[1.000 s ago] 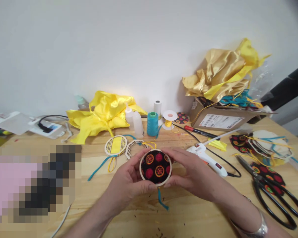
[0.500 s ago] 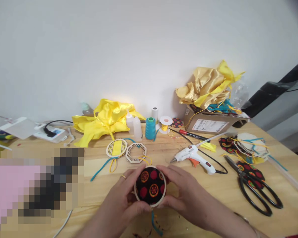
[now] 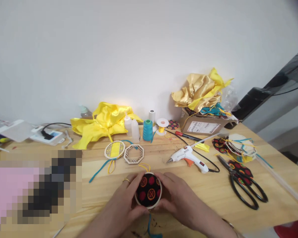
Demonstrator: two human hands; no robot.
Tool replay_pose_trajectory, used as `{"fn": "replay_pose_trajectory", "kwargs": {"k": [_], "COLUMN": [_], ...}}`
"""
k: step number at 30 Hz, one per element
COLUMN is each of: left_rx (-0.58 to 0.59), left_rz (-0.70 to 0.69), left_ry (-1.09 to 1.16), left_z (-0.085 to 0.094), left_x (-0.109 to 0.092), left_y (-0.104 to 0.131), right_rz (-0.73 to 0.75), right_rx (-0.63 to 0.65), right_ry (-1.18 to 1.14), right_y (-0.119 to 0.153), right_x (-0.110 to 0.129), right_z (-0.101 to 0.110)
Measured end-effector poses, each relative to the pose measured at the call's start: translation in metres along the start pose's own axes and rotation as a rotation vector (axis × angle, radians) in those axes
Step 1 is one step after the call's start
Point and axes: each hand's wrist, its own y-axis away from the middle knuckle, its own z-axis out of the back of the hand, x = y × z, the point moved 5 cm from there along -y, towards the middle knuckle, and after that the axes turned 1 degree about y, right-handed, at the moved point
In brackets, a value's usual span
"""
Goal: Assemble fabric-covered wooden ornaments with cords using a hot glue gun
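Note:
Between my two hands is a round disc with a pale rim and black fabric patterned in red and orange. My left hand grips its left edge, thumb at the bottom and fingers along the side. On the right edge, my right hand holds it the same way. A yellow loop sticks out at the top, and a teal cord hangs from the bottom. Beyond the hands lie a round lattice frame with yellow fabric and an octagonal lattice frame.
A white glue gun and black-handled scissors lie to the right. Teal thread, bottles and yellow fabric stand near the wall. A cardboard box holds fabric scraps at the back right.
The view has shifted slightly, so the table items appear a little further left. Both hands still hold the disc, which sits slightly lower in the picture.

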Motion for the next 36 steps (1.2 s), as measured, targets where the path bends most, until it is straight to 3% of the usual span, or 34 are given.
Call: {"fn": "replay_pose_trajectory", "kwargs": {"k": [11, 20, 36], "left_rx": [0.086, 0.011, 0.008], "left_rz": [0.144, 0.031, 0.069], "left_ry": [-0.116, -0.219, -0.152], "left_z": [0.001, 0.004, 0.000], "left_x": [-0.016, -0.027, -0.013], "left_y": [-0.018, -0.021, -0.023], "right_rz": [-0.028, -0.067, -0.084], "right_rx": [-0.012, 0.037, 0.028], "right_ry": [0.031, 0.085, 0.080], "right_y": [-0.010, -0.011, -0.014], "right_x": [-0.009, -0.009, -0.016], "right_z": [0.004, 0.002, 0.000]}}
